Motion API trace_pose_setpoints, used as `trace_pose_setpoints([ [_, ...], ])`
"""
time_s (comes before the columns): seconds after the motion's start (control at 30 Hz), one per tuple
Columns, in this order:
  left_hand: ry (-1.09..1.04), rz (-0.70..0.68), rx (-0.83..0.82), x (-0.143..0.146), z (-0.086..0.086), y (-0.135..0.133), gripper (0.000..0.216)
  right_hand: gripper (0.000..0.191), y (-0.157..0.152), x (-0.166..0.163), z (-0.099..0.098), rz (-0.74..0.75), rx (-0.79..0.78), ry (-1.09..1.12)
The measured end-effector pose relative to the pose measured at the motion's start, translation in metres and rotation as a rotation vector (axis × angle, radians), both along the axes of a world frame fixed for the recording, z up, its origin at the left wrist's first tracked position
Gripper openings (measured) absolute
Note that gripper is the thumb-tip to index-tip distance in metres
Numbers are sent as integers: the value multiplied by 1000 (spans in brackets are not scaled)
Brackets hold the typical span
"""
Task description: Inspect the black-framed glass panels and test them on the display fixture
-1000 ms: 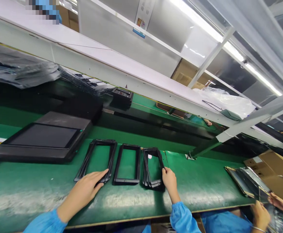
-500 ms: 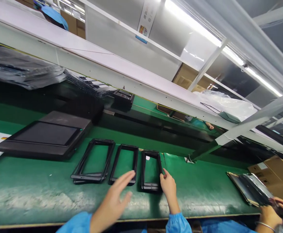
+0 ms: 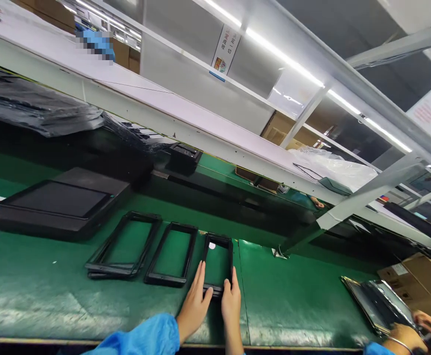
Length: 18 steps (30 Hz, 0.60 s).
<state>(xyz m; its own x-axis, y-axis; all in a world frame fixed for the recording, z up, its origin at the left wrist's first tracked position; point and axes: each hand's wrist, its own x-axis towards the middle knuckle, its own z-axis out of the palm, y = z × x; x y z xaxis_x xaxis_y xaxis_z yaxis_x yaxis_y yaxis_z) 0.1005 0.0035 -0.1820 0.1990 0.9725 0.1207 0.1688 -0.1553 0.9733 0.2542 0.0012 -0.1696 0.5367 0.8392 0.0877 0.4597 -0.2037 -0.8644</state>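
Left hand: your left hand (image 3: 195,303) lay along the left edge of the right-hand frame stack (image 3: 231,254), fingers stretched straight and thumb held wide of them.
Right hand: your right hand (image 3: 231,301) met that stack's right edge near its lower corner, thumb and fingers close together; I could not tell whether they pinched the bar.
Frame stack: it sat between your hands at the lower centre of the frame, black, thin-barred and rectangular with an open middle, its layers nearly aligned.
Middle frame: just left of it lay another hollow black frame (image 3: 165,279), slightly slanted.
Left stack: farther left, more black frames (image 3: 114,271) were fanned unevenly, corners sticking out.
Surface: the green surface (image 3: 285,296) looked smooth and glossy, with pale streaks at the lower left.
Dark slab: a matte, wedge-like slab (image 3: 60,199) with a smooth rectangular panel rested at middle left.
Wrapped bundle: crinkled, shiny plastic (image 3: 34,106) covered a flat pile at upper left.
Co-worker: another person's hands (image 3: 408,337) worked beside a brown carton (image 3: 430,281), lower right.
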Motion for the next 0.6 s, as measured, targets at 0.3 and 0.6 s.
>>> trace_pose_setpoints([
  [0.3, -105, 158, 12, 2, 10, 6, 77, 73, 13, -18, 11, 34, 121, 235],
  [0.6, 110, -79, 36, -34, 38, -63, 81, 50, -91, 110, 20, -391, 220, 315],
])
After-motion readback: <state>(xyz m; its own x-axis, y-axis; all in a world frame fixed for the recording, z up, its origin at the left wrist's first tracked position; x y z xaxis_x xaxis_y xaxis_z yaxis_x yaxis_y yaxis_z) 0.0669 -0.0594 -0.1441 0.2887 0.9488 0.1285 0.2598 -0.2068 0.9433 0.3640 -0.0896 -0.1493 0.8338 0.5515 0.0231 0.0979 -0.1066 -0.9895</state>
